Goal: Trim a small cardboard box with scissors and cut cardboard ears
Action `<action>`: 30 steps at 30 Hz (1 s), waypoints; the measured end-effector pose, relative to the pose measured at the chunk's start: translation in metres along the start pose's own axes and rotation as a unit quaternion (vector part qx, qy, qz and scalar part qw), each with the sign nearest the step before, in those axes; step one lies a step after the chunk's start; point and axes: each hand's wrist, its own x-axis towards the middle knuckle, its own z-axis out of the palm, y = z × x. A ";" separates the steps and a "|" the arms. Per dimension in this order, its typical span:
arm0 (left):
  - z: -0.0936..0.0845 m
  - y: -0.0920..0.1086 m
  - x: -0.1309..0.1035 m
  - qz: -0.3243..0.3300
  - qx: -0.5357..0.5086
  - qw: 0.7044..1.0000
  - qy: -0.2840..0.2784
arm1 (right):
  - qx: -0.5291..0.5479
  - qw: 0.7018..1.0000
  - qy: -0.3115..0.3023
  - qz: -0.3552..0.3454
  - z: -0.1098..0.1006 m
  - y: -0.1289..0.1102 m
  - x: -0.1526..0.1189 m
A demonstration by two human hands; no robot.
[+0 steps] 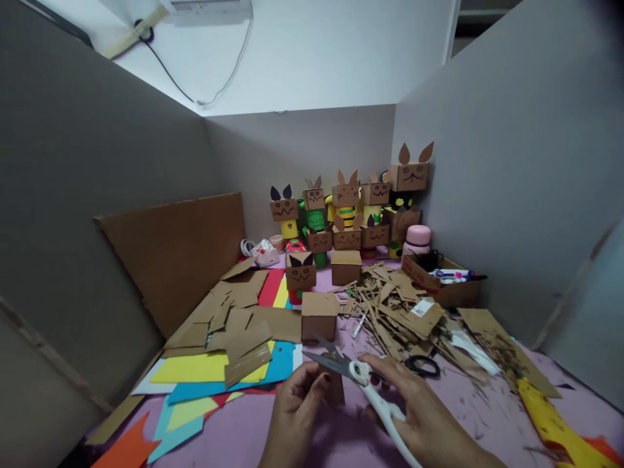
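My right hand (414, 406) is wrapped round the white handles of a pair of scissors (363, 377), whose blades stand apart and point left. Just left of them, my left hand (299, 406) pinches a small brown cardboard piece (334, 387), which lies under the blades and is partly hidden by my fingers. Beyond both hands stands a plain cardboard box (319, 318), with another plain box (346, 268) farther back.
Cardboard animal figures (346, 195) stand at the back. Cardboard pieces (244, 338) and coloured paper (190, 368) lie left; a scrap pile (394, 305), black tape roll (422, 366) and marker box (446, 286) are right. Grey partitions (511, 162) enclose the purple table (234, 432).
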 end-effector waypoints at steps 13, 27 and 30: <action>0.001 0.001 -0.003 -0.027 -0.025 0.999 0.012 | 0.018 1.000 -0.002 -0.003 -0.001 0.000 0.000; 0.003 0.000 -0.002 -0.025 -0.026 0.999 0.012 | 0.066 0.998 -0.010 0.013 -0.007 -0.011 0.004; 0.001 0.000 -0.001 -0.035 -0.025 0.999 0.018 | 0.102 0.994 -0.006 0.031 -0.002 -0.008 0.005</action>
